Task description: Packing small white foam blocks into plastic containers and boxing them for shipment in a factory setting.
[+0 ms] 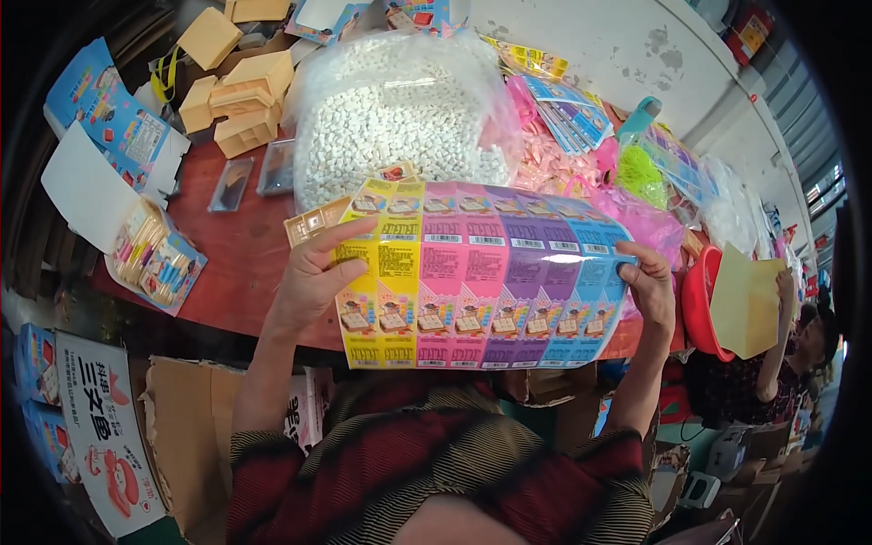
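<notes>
Table, red (227,289): broad, bearing loose goods.

Bag, clear plastic (391,118): bulging with small white pieces; on the table, beyond the sheet.

Sheet, printed (463,272): banded yellow, pink, purple and blue; raised over the table's near edge, between both hands, bowed along its width. Paper or film, cannot tell which. Judged light, thin and bendy, with little stiffness of its own; glossy, so likely slick; apt to crease or tear at an edge rather than break. Best held by the opposite side edges, thumbs on the printed face, fingers behind, with gentle, even tension.

Left hand (304,280): closed on the sheet's left edge, thumb and forefinger spread over the face; other fingertips hidden.

Right hand (652,286): pinched on the right edge.

Moulded piece, tan (315,221): partly hidden behind the sheet's upper left corner.
</notes>
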### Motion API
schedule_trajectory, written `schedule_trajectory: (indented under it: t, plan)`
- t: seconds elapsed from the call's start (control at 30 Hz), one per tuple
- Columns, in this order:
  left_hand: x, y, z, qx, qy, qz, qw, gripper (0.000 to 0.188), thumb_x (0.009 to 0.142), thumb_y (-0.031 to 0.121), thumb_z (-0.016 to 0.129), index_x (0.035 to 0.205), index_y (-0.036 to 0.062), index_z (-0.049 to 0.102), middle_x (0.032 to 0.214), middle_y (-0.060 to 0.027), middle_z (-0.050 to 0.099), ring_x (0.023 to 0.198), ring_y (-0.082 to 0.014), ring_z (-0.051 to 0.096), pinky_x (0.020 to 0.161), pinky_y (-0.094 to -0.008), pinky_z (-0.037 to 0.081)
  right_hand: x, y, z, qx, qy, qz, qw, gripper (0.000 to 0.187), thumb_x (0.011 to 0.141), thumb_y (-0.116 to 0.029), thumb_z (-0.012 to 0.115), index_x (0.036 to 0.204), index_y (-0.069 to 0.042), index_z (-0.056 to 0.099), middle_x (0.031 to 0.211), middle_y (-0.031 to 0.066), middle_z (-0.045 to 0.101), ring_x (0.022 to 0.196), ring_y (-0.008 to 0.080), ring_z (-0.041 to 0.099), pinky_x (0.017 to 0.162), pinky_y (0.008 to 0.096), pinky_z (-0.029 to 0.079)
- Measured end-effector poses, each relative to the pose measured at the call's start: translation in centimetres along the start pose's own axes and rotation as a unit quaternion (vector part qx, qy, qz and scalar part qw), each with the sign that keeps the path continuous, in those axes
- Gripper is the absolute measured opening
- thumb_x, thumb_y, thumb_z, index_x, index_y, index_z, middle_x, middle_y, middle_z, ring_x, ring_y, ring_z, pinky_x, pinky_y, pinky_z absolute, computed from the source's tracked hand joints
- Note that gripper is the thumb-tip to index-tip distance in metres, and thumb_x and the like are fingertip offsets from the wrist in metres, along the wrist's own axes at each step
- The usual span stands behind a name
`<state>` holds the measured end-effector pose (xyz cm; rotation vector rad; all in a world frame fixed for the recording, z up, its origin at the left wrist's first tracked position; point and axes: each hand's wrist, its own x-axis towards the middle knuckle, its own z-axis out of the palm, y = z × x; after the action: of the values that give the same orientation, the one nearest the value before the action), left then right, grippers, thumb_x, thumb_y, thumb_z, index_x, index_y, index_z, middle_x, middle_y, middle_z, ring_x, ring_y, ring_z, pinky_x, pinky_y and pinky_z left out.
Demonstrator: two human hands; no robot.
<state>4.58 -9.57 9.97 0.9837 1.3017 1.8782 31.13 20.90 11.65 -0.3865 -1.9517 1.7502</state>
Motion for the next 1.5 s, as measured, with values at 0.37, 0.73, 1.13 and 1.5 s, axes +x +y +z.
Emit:
schedule_trajectory:
  t: [0.37,0.73,1.13,1.5]
  plan:
    - [-3.1,0.3,-2.2,0.064,0.051,-0.121,0.989,0.031,0.068,-0.006,0.051,0.099,-0.0028,0.049,0.095,-0.0122,0.054,0.084,-0.0169,0.054,0.073,-0.0249,0.045,-0.4,-1.2,3.5,0.014,-0.006,0.074,0.997,0.032,0.067,0.005,0.057,0.099,-0.001,0.054,0.087,0.004,0.058,0.076,0.0095,0.054,0.066,0.0204,0.044]
    - [-4.0,0.8,-2.9,0.084,0.03,-0.148,0.985,0.04,0.063,-0.01,0.047,0.103,-0.0036,0.047,0.093,-0.0115,0.055,0.082,-0.0158,0.056,0.073,-0.0242,0.045,-1.5,-1.8,4.3,-0.018,-0.01,0.083,0.996,0.031,0.069,0.004,0.057,0.099,-0.001,0.055,0.084,0.0042,0.06,0.072,0.0081,0.055,0.063,0.0197,0.045]
    - [-4.5,0.0,-3.9,0.011,0.05,-0.082,0.995,0.032,0.071,-0.009,0.047,0.102,-0.0026,0.048,0.092,-0.0145,0.056,0.078,-0.0175,0.057,0.067,-0.0255,0.048,-1.0,-1.3,4.8,0.067,-0.044,0.051,0.995,0.024,0.07,0.001,0.057,0.094,0.0,0.057,0.088,0.0072,0.059,0.078,0.0128,0.056,0.071,0.0238,0.046]
    - [-4.7,0.0,-4.1,0.035,0.058,-0.083,0.994,0.026,0.073,-0.004,0.048,0.1,-0.0052,0.048,0.088,-0.0118,0.057,0.077,-0.0143,0.056,0.067,-0.0221,0.046,-1.8,-2.5,5.2,-0.017,-0.035,0.071,0.997,0.02,0.071,-0.002,0.058,0.091,0.001,0.058,0.081,0.004,0.06,0.073,0.0081,0.054,0.064,0.0204,0.044]
